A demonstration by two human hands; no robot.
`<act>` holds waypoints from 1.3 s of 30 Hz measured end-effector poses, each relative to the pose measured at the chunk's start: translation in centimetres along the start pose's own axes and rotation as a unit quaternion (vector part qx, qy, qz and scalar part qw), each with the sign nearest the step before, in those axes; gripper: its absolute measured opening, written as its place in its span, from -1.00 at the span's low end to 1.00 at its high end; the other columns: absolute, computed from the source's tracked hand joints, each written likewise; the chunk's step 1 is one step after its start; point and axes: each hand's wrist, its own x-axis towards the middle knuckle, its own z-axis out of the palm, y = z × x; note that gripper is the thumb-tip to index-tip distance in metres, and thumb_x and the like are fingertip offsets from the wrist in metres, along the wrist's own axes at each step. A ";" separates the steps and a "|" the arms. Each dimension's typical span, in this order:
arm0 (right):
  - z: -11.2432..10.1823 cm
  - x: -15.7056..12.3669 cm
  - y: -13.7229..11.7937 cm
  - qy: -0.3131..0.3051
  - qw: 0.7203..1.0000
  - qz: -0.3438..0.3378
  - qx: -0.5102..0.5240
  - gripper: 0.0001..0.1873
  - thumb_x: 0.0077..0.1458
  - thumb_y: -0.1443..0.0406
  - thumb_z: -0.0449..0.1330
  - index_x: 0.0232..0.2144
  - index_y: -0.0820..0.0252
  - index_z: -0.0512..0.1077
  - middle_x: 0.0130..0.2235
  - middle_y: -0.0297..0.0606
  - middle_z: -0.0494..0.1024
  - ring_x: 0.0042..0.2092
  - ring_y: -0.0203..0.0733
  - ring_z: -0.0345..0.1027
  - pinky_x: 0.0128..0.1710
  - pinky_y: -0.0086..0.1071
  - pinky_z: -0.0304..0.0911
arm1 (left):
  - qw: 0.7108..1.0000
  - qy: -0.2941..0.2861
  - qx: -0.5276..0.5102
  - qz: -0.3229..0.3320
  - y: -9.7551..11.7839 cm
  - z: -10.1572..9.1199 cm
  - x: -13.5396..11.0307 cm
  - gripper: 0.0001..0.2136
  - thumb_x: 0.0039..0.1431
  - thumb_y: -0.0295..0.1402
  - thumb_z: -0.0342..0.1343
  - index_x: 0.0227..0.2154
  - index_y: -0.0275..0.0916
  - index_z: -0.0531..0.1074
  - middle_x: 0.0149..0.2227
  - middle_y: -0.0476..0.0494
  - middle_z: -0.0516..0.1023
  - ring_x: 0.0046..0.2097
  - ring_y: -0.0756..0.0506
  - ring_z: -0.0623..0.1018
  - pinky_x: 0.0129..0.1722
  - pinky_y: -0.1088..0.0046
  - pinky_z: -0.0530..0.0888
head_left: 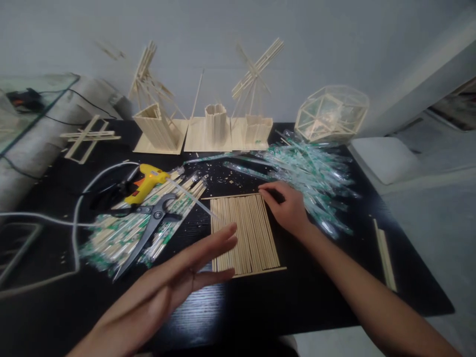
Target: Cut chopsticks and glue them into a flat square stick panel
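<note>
A person's right hand [286, 206], just right of center in the frame, brings thumb and forefinger close together at the upper right corner of a flat panel of wooden sticks [247, 233]; whether they grip the end of the crosswise stick there cannot be told. The left hand [182, 272], lower center, is spread open with fingers extended and nothing in its grasp, reaching over the panel's lower left part. The panel lies in the middle of the frame on a black table [320, 302], its sticks side by side, with one crosswise stick along the far edge and another along the near edge. Left of it, a yellow glue gun [147, 183] and metal shears [158, 214] rest on a heap of wrapped chopsticks [119, 235], a translucent glue stick [193, 199] jutting from the gun toward the panel. A white cord [76, 238] loops past at left. Clear and green wrappers [308, 168] lie piled upper right of the panel, and loose sticks [385, 258] sit near the table's right side. Three stick-built models [215, 124] line the back, upper center, the outer two below crossed blades. A crossed stick frame [89, 138] lies upper left; a many-sided frame with clear panes [332, 114] stands upper right, above a white seat [385, 158].
</note>
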 end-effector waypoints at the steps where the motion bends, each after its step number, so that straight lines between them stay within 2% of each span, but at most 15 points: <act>1: 0.0 0.0 0.0 0.000 1.000 0.010 0.003 -0.92 0.30 0.31 0.26 -0.22 0.10 0.58 -0.21 -0.26 0.68 -0.17 -0.11 0.58 -0.09 -0.19 0.48 | 0.996 -0.025 -0.088 0.016 -0.4 0.1 0.3 -0.35 0.44 0.14 -0.11 0.43 -0.09 0.25 0.51 -0.17 0.08 0.47 -0.39 0.20 0.30 0.06 0.45; 5: -0.2 0.0 -0.1 -0.001 1.000 0.025 0.010 -0.91 0.30 0.29 0.25 -0.22 0.10 0.58 -0.21 -0.27 0.69 -0.17 -0.11 0.58 -0.10 -0.19 0.48 | 0.961 -0.028 -0.275 0.010 -1.0 0.1 1.6 -0.30 0.49 0.11 -0.22 0.45 -0.29 0.18 0.52 -0.30 0.03 0.51 -0.43 0.04 0.38 0.00 0.31; 11: -0.1 0.1 -0.3 0.020 1.000 0.015 0.016 -0.92 0.30 0.31 0.26 -0.22 0.10 0.58 -0.20 -0.27 0.69 -0.17 -0.12 0.59 -0.10 -0.19 0.50 | 0.948 -0.001 -0.317 0.003 -0.2 0.1 1.8 -0.35 0.50 0.03 -0.16 0.40 -0.35 0.26 0.47 -0.36 0.16 0.45 -0.42 0.23 0.30 0.08 0.44; 14: -1.4 0.5 -2.8 0.042 0.999 -0.004 0.029 -0.87 0.31 0.37 0.23 -0.18 0.08 0.58 -0.15 -0.27 0.69 -0.11 -0.11 0.60 -0.02 -0.14 0.52 | 0.966 0.071 -0.248 -0.003 -0.7 -0.2 2.0 -0.52 0.48 -0.14 -0.01 0.31 -0.27 0.41 0.06 -0.31 0.65 0.12 -0.25 0.62 0.24 0.21 0.50; 16: -2.8 0.7 -6.2 0.062 0.997 -0.034 0.033 -0.77 0.34 0.40 0.18 -0.07 0.04 0.57 -0.02 -0.25 0.68 0.06 -0.06 0.57 0.17 -0.04 0.44 | 0.970 0.152 -0.188 0.002 -1.0 -0.2 2.6 -0.61 0.48 -0.22 0.01 0.19 -0.27 0.53 -0.21 -0.21 0.72 -0.02 -0.15 0.69 0.33 0.23 0.40; 19: -3.6 0.8 -11.9 0.102 0.990 -0.095 -0.001 -0.55 0.37 0.38 0.14 0.23 -0.09 0.43 0.33 -0.29 0.42 0.44 0.08 0.14 0.44 0.14 0.09 | 0.961 0.218 -0.168 0.004 -0.1 0.8 4.6 -0.53 0.48 -0.04 -0.05 0.19 -0.21 0.52 0.28 -0.26 0.49 0.37 -0.29 0.39 0.42 0.01 0.28; 21: -2.5 1.0 -14.3 0.089 0.985 -0.149 0.020 -0.44 0.41 0.19 0.09 0.40 -0.10 0.23 0.49 -0.34 0.13 0.52 0.20 -0.11 0.49 0.21 -0.08 | 0.970 0.176 -0.166 0.000 1.4 2.2 6.0 -0.41 0.44 0.10 -0.09 0.24 -0.21 0.46 0.32 -0.30 0.44 0.39 -0.35 0.36 0.39 -0.11 0.30; 23: -0.6 1.7 -15.0 0.040 0.974 -0.208 0.084 -0.38 0.44 0.01 0.00 0.45 -0.08 0.11 0.47 -0.31 0.19 0.53 0.14 -0.15 0.51 0.17 -0.13 | 0.984 0.130 -0.114 0.042 2.8 3.5 7.0 -0.37 0.48 0.10 -0.22 0.35 -0.22 0.32 0.39 -0.31 0.33 0.45 -0.37 0.25 0.40 -0.15 0.25; 25: 0.9 3.0 -14.9 -0.017 0.984 -0.109 0.141 -0.36 0.45 -0.01 -0.02 0.43 0.09 0.16 0.47 -0.15 0.18 0.52 0.10 -0.11 0.51 0.14 -0.13 | 0.980 0.112 -0.008 0.163 3.4 4.3 7.3 -0.36 0.47 0.14 -0.25 0.34 -0.16 0.33 0.41 -0.27 0.30 0.47 -0.35 0.21 0.42 -0.11 0.24; 28: 0.3 4.9 -15.9 -0.024 0.941 0.114 0.317 -0.34 0.48 -0.06 -0.21 0.36 0.14 0.28 0.43 -0.12 0.27 0.48 0.01 0.05 0.43 0.09 0.12 | 0.878 0.194 0.290 0.327 2.3 3.8 7.1 -0.48 0.52 -0.06 -0.14 0.45 0.04 0.13 0.55 -0.08 -0.05 0.54 -0.27 -0.05 0.50 -0.07 -0.02; 31: -3.1 5.1 -18.1 -0.167 0.852 0.143 0.475 -0.31 0.43 -0.16 -0.13 0.30 0.11 0.37 0.37 -0.14 0.36 0.44 0.02 0.14 0.36 0.03 0.27 | 0.769 0.161 0.520 0.334 0.8 1.9 6.6 -0.21 0.39 0.01 0.11 0.52 -0.12 -0.08 0.55 -0.33 -0.14 0.55 -0.41 -0.17 0.47 -0.22 -0.22; 33: -5.6 4.5 -18.4 -0.214 0.809 0.117 0.534 -0.35 0.39 -0.18 -0.04 0.05 0.12 0.57 0.17 -0.11 0.59 0.31 0.08 0.37 0.31 0.05 0.34 | 0.795 0.226 0.515 0.227 0.6 0.4 6.1 -0.23 0.36 -0.03 0.16 0.48 -0.26 0.04 0.50 -0.49 0.02 0.53 -0.44 -0.03 0.46 -0.21 0.01; 36: -8.1 3.4 -15.5 -0.132 0.847 0.179 0.483 -0.62 0.37 -0.03 0.15 -0.05 0.03 0.61 -0.50 -0.35 0.61 -0.39 -0.10 0.61 -0.05 -0.03 0.60 | 0.905 0.205 0.362 0.088 1.7 -1.4 4.3 -0.48 0.39 -0.07 0.13 0.26 -0.28 0.35 0.03 -0.36 0.65 0.04 -0.26 0.67 0.08 0.10 0.59; 37: -8.3 3.0 -13.8 -0.095 0.873 0.182 0.442 -0.76 0.29 0.08 0.28 -0.13 0.04 0.62 -0.51 -0.37 0.60 -0.42 -0.15 0.59 -0.07 -0.09 0.60 | 0.923 0.199 0.323 0.066 2.2 -1.8 3.6 -0.59 0.37 -0.08 0.16 0.12 -0.25 0.46 -0.19 -0.22 0.71 -0.27 -0.16 0.71 -0.20 0.27 0.65; 39: -8.1 2.0 -10.1 -0.030 0.920 0.188 0.341 -0.85 0.10 0.25 0.44 -0.24 0.07 0.64 -0.13 -0.21 0.71 -0.09 -0.08 0.63 0.02 -0.15 0.55 | 0.923 0.162 0.342 0.067 3.2 -2.0 1.9 -0.73 0.32 -0.14 0.25 -0.39 -0.23 0.54 -0.60 0.00 0.54 -0.62 0.00 0.50 -0.58 0.52 0.47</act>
